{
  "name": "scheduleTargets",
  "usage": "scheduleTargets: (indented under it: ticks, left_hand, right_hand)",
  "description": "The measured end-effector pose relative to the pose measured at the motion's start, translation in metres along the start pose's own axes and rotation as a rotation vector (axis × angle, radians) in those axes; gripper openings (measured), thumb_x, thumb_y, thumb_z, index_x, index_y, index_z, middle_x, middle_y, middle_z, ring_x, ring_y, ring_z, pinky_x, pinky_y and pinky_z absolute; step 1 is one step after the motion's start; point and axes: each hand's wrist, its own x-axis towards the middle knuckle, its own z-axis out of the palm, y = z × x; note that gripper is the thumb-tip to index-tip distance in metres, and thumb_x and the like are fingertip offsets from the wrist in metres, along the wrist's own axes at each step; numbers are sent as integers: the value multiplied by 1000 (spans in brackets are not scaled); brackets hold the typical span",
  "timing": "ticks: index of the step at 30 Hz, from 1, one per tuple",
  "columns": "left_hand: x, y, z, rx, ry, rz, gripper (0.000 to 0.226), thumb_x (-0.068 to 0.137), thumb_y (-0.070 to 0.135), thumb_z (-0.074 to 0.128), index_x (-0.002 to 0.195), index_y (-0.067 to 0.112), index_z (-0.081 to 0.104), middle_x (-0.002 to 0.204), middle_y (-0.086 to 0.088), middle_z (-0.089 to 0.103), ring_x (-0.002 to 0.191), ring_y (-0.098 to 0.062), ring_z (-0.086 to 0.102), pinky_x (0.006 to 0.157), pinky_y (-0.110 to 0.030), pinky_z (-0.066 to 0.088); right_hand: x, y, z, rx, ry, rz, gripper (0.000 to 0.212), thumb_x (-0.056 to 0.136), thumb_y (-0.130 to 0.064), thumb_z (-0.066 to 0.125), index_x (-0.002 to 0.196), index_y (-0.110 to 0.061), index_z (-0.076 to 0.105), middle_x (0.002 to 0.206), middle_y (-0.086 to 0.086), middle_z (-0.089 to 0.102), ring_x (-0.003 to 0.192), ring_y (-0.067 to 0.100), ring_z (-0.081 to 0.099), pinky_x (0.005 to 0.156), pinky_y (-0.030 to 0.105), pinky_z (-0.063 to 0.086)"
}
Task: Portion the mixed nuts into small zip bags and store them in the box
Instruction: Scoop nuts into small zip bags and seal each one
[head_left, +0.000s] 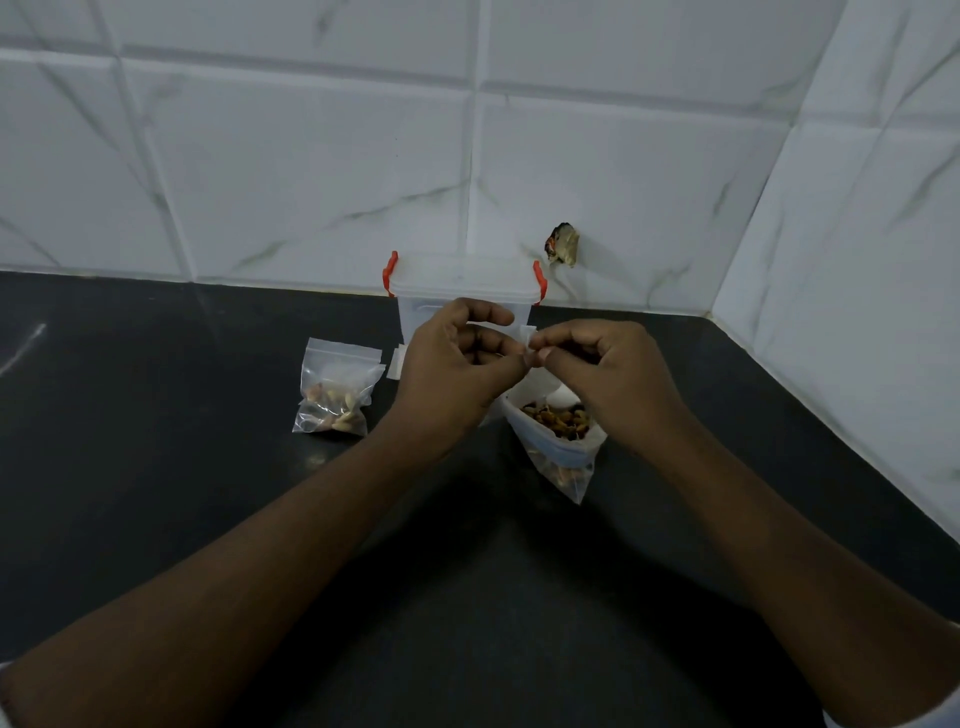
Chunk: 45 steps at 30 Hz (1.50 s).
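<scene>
Pinching 1 small bag (527, 335), 2 hands (452, 374) (608, 374); 1 filled bag (335, 389), 1 box (462, 283).

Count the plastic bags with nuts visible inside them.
2. A small zip bag stands on the counter, left of the left hand. A larger open bag sits below the right hand. The pinched bag between both hands is mostly hidden.

Box (462, 283) front & small zip bag (529, 335) mostly hidden (contents: can't tell).
</scene>
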Motion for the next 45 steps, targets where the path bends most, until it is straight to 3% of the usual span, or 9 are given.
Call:
scheduleTargets:
  ticks: [3,11,17,23,25,30,37,41,45]
  left_hand:
    - [1,1,-1,16,0,18,33,85,0,77,113,11,62,87,-8,76,77,-20,74,71,-29,61]
    - [1,0,-1,-19,-44,45,34,85,-5,75,113,10,64,89,-10,76,76,-19,73,74,-31,61]
    - [3,1,-3,-18,-73,72,33,86,-7,73,116,3,63,87,-9,76,76,-19,73,71,-29,60]
    - [13,2,-13,121,129,112,12,96,18,65,106,17,71,106,1,73,103,-15,67,87,-30,56]
    - [21,-2,-21,201,129,-7,17,94,28,66,109,22,70,113,4,69,110,-15,63,86,-31,53]
    - [22,-1,-28,-216,18,-345,11,98,9,62,105,6,70,99,-6,75,92,-20,72,70,-31,60]
    - [27,-1,-24,-543,148,-538,6,93,11,66,98,10,69,85,-4,69,78,-19,70,65,-33,61]
    - [26,-2,-25,-630,159,-584,21,92,13,66,113,8,68,99,-7,71,90,-24,71,67,-35,63]
    - [25,-1,-35,-575,-21,-558,36,91,-1,56,124,8,68,113,-14,72,90,-23,69,68,-30,60]
  right_hand:
    - [-1,2,1,-199,-46,-93,20,95,-15,70,110,-21,81,93,-10,79,82,-1,69,71,14,52]
    - [-2,2,3,-70,-55,-56,17,92,-16,74,103,-28,78,83,-11,75,60,5,62,59,20,50]
    - [-2,1,1,9,-101,-52,23,91,-11,74,101,-32,74,79,-12,76,73,-1,71,66,13,53]
    - [1,9,-2,138,-112,89,29,86,-26,83,114,-23,77,83,-5,79,80,12,76,78,38,62]
    - [1,10,-4,164,-92,99,30,87,-21,82,117,-18,76,83,-4,79,80,9,76,77,35,60]
    - [2,12,-7,233,-76,112,27,90,-16,79,117,-18,76,90,1,81,87,21,78,83,50,62]
    - [1,8,-6,324,-44,143,29,91,-15,78,119,-16,74,73,-1,75,51,4,52,48,23,41]
    - [0,7,-4,348,-47,171,29,91,-16,78,120,-17,73,74,1,74,50,5,49,48,24,41]
    - [2,5,-12,363,24,186,27,92,-14,77,118,-12,72,75,2,72,49,1,53,47,19,42]
